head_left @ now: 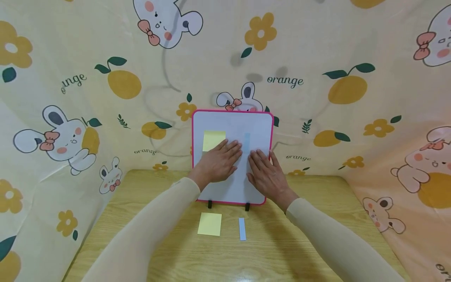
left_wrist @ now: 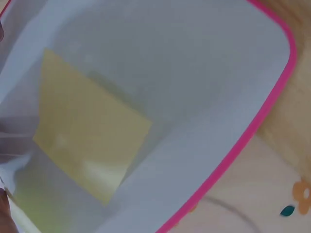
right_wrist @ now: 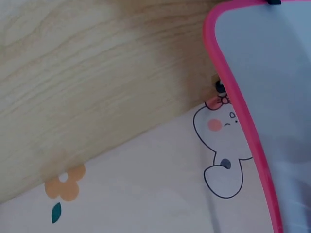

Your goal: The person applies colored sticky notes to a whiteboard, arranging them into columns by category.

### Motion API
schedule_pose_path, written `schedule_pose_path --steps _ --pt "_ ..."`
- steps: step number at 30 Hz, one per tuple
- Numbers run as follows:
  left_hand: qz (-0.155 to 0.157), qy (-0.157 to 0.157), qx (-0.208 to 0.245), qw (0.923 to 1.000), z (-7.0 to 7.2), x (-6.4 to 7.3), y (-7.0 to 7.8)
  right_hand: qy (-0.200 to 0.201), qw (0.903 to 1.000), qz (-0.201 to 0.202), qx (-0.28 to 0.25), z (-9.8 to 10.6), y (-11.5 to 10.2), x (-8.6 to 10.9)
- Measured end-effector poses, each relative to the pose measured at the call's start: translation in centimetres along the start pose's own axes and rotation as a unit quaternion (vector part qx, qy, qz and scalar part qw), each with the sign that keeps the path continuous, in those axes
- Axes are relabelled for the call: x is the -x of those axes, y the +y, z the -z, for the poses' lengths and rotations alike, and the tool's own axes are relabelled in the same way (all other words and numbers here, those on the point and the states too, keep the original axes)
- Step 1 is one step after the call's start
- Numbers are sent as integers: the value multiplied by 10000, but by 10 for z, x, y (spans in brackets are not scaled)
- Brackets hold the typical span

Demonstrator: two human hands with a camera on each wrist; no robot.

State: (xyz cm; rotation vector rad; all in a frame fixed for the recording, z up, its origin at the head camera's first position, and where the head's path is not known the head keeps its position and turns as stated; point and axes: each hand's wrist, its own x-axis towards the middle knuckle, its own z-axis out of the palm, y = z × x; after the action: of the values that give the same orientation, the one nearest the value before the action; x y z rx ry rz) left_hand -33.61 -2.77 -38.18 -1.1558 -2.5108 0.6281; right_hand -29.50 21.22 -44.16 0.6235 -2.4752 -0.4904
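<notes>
A whiteboard (head_left: 232, 121) with a pink rim stands upright at the back of the table. My left hand (head_left: 217, 161) lies flat over its middle, fingers straight, just below and right of a yellow sticky note (head_left: 213, 140). My right hand (head_left: 266, 173) rests against the right part, fingers extended, below a pale blue strip (head_left: 247, 141). The left wrist view shows a yellow square note (left_wrist: 92, 126) on the board, beside a second yellowish patch at the lower left. Both palms face the board and hide its central and lower parts.
On the wooden table (head_left: 176, 250) before the board lie another yellow sticky note (head_left: 210, 224) and a narrow light-blue strip (head_left: 242, 229). Two black stand feet (head_left: 210, 204) hold the board's lower edge. A printed cloth (head_left: 225, 58) hangs behind and at both sides.
</notes>
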Motion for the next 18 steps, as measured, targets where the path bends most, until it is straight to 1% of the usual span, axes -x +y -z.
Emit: schedule_pose_path --steps 5,11,15,18 --pt "40 151 153 9998 -6 13 7 -23 9997 -141 -211 -2 -2 8" --pt "191 363 645 9971 -19 32 20 55 9984 -315 -473 -3 -5 21" --pt "317 544 1124 9917 -27 47 30 237 9969 -411 -622 -4 -10 33" --pt "463 649 1513 9853 -31 57 37 376 9952 -512 -744 -4 -15 41"
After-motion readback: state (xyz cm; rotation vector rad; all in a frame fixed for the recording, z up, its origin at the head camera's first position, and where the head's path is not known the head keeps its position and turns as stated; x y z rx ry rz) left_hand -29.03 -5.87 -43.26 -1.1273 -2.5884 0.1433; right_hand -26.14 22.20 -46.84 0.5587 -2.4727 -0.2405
